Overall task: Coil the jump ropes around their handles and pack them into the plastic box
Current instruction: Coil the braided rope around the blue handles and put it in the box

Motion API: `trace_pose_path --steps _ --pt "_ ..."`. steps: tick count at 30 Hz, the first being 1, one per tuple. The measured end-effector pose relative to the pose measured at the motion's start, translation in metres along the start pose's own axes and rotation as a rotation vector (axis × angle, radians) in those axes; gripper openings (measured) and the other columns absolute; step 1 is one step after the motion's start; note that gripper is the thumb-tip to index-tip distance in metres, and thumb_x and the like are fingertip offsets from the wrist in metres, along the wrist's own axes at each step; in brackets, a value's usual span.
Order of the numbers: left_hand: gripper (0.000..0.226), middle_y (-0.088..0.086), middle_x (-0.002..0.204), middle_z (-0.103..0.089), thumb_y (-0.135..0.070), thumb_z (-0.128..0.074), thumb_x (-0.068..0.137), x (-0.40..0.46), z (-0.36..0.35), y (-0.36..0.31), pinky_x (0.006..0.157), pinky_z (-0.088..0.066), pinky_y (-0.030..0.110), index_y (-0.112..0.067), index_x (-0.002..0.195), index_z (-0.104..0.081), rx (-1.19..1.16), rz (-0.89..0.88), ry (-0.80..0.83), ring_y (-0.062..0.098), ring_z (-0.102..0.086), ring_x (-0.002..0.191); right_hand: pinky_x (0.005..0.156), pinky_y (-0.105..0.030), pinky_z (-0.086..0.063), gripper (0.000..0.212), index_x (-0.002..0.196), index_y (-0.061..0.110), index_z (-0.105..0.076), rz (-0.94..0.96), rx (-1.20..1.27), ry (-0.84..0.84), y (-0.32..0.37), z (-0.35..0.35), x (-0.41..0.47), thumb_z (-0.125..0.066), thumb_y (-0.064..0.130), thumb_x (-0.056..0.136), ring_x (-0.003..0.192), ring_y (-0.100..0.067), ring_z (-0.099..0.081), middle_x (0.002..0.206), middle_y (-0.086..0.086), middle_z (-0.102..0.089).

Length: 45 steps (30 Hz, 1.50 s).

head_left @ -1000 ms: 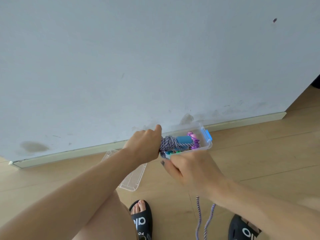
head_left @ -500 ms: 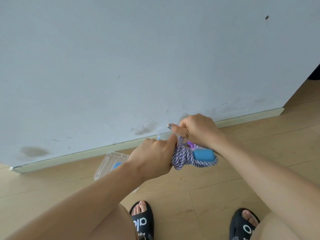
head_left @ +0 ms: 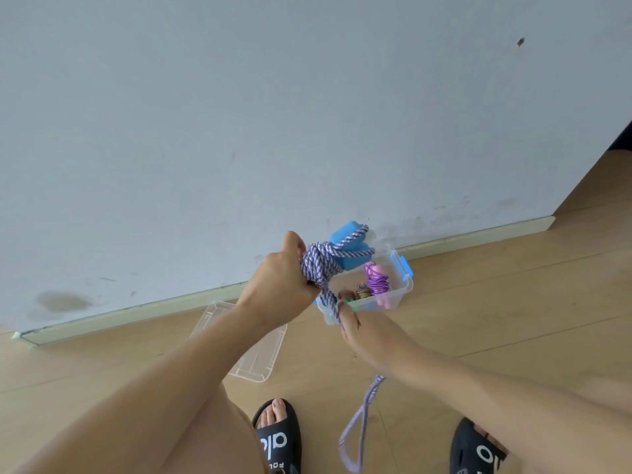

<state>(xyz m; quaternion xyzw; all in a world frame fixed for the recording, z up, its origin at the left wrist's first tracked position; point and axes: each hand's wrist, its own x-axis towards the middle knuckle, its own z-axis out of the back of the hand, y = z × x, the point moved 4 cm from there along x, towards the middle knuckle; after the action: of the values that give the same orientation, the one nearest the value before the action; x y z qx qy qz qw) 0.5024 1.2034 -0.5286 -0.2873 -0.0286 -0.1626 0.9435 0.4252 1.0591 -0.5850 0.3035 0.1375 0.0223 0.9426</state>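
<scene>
The left hand (head_left: 280, 285) clutches the blue handles (head_left: 349, 249) and their coils above the plastic box (head_left: 393, 302); the right hand (head_left: 355, 331) pinches the purple-white jump rope (head_left: 323, 268), soft, limp, likely light.

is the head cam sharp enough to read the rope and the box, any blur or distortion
Head view: soft even daylight, no glare; wide-angle bend curves the baseboard; the rope coil in the left hand is sharp, the hanging rope loop below the right hand is smeared; contents of the plastic box are small, partly unreadable.
</scene>
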Motion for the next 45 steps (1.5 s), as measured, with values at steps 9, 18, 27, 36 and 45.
trace_pose_path --steps 9,18,27,36,45 --pt "0.037 0.001 0.071 -0.049 -0.021 -0.053 0.084 -0.008 -0.024 0.003 0.058 -0.042 0.035 -0.013 0.114 -0.033 0.544 -0.092 0.247 0.032 -0.053 0.066 0.042 -0.025 -0.033 0.055 0.049 0.017 -0.020 0.388 -0.423 -0.478 0.046 0.073 -0.014 -0.032 0.046 0.094 0.040 -0.029 -0.037 0.040 0.003 -0.014" --pt "0.042 0.003 0.077 -0.061 -0.031 -0.055 0.083 -0.044 -0.024 -0.048 0.056 -0.031 0.031 -0.022 0.113 -0.026 0.404 -0.458 0.272 0.034 -0.058 0.069 0.054 -0.034 -0.032 0.069 0.054 0.009 -0.037 0.167 -0.334 -0.359 0.007 0.099 0.047 -0.038 0.064 0.095 0.057 -0.028 -0.050 0.047 -0.005 -0.043" --pt "0.034 -0.001 0.073 -0.062 -0.023 -0.073 0.077 -0.017 0.003 -0.027 0.058 -0.041 0.035 -0.015 0.094 -0.045 -0.197 -0.064 0.078 0.021 -0.056 0.066 0.053 -0.030 -0.038 0.021 0.084 0.017 -0.053 0.111 0.094 -0.196 -0.007 0.039 0.017 -0.039 0.009 0.098 0.057 -0.021 -0.054 0.067 -0.004 -0.056" --pt "0.029 0.006 0.080 -0.058 -0.021 -0.065 0.080 0.004 -0.012 0.018 0.051 -0.039 0.031 -0.012 0.094 -0.042 -0.064 0.249 0.139 0.020 -0.054 0.065 0.048 -0.031 -0.023 0.044 0.064 0.027 -0.040 0.365 -0.477 -0.363 0.012 0.037 -0.019 -0.023 0.053 0.095 0.056 -0.029 -0.060 0.063 -0.004 -0.062" --pt "0.041 0.006 0.086 -0.063 -0.029 -0.055 0.083 -0.020 -0.029 -0.021 0.060 -0.039 0.035 -0.019 0.116 -0.032 0.487 -0.267 0.360 0.034 -0.062 0.079 0.046 -0.025 -0.019 0.063 0.052 0.015 -0.031 0.434 -0.499 -0.552 0.031 0.115 0.015 -0.041 0.062 0.093 0.046 -0.027 -0.039 0.042 -0.001 -0.031"
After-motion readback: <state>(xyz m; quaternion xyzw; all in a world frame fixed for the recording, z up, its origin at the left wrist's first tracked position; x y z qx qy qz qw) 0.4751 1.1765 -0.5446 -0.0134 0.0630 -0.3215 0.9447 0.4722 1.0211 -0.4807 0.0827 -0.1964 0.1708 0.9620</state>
